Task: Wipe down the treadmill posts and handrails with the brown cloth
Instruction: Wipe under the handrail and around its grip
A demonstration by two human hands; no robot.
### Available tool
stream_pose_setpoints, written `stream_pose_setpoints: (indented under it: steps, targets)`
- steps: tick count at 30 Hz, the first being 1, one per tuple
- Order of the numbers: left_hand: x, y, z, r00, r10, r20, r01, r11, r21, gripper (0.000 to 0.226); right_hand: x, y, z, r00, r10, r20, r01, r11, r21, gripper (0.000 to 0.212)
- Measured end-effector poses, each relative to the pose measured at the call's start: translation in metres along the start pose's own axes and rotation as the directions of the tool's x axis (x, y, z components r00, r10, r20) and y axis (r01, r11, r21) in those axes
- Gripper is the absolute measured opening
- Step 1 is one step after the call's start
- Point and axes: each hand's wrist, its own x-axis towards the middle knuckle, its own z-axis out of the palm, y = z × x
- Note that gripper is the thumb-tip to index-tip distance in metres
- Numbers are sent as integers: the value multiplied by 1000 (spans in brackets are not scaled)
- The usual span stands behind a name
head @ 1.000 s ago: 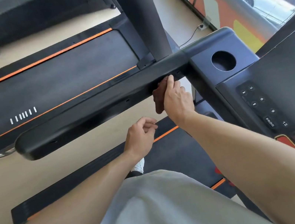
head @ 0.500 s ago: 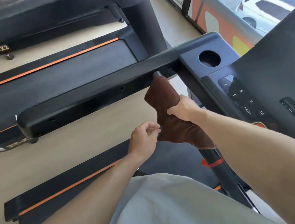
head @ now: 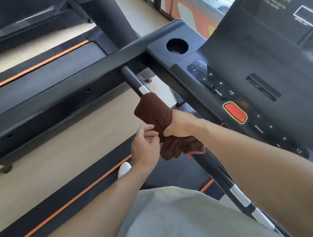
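Observation:
The brown cloth (head: 157, 114) is wrapped around a thin black handlebar (head: 132, 79) with a silver band that runs from under the wide black handrail (head: 44, 95) toward me. My right hand (head: 181, 123) grips the cloth around the bar. My left hand (head: 145, 143) pinches the cloth's lower fold beside it; loose cloth hangs below both hands. The bar's nearer stretch (head: 238, 193) shows silver bands too.
The treadmill console (head: 269, 82) with buttons and a red stop button (head: 235, 112) lies to the right, a round cup hole (head: 177, 46) at its corner. A thick post (head: 110, 18) rises behind. Neighbouring treadmill belts with orange stripes lie left. My white shoe (head: 124, 169) stands on the belt.
The cloth has slid down the thin bar toward me, uncovering the bar's top and its silver band. My left hand came up and took hold of the cloth. The view shifted right.

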Motion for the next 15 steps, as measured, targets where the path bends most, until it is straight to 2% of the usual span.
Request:
stream_pose_setpoints:
  steps: [2,3,5,7,9,10,12,13,15]
  targets:
    - [5,6,4,996,-39,-85,36,999,-35,36,-11,7,-1,999,28,44,-22,991,-130,76]
    - [10,9,6,992,-64,-107,60,997,-45,43,-17,10,2,999,31,28,-26,983,-180,75]
    - [26,10,10,990,-111,-87,110,994,-17,61,-30,16,14,998,11,-62,-28,960,-279,66]
    - [40,19,14,985,-174,-11,174,985,-6,74,-45,21,29,987,-42,-157,-14,942,-337,70]
    - [55,26,16,969,-206,135,217,973,-75,63,-59,27,35,979,-88,-183,35,961,-275,87]
    - [61,30,15,951,-215,221,242,965,-103,54,-65,28,31,983,-94,-158,64,981,-183,94]
    - [71,33,13,913,-218,346,262,961,-87,53,-70,31,15,996,-66,-55,70,996,60,100]
    - [73,32,11,889,-226,399,273,960,-65,52,-69,33,8,998,-50,-22,53,987,154,96]
    - [73,27,5,820,-251,515,303,953,-19,48,-65,36,-2,999,-24,-47,34,974,223,72]
